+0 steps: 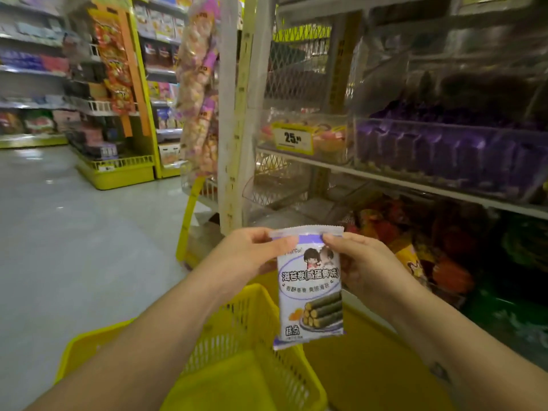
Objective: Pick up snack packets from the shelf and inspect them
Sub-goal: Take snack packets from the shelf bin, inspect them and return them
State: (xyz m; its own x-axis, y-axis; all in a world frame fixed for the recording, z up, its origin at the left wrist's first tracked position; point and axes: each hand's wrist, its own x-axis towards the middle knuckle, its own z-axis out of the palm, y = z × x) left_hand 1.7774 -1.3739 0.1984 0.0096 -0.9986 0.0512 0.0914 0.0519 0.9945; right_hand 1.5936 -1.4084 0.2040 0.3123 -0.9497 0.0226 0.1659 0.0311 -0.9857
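Observation:
A white and purple snack packet [310, 289] with a picture of seaweed rolls hangs upright in front of me, printed side facing me. My left hand [252, 256] pinches its top left corner between thumb and fingers. My right hand [360, 262] pinches the top right corner. On the shelf [385, 176] to the right, clear bins hold rows of purple packets [439, 149].
A yellow plastic basket [246, 321] sits below my hands. A yellow price tag [293, 139] reading 25 hangs on the shelf edge. The lower shelf holds red and orange packets [415, 256]. Hanging snack bags [198, 84] and more shelving [115, 114] line the grey aisle floor at left.

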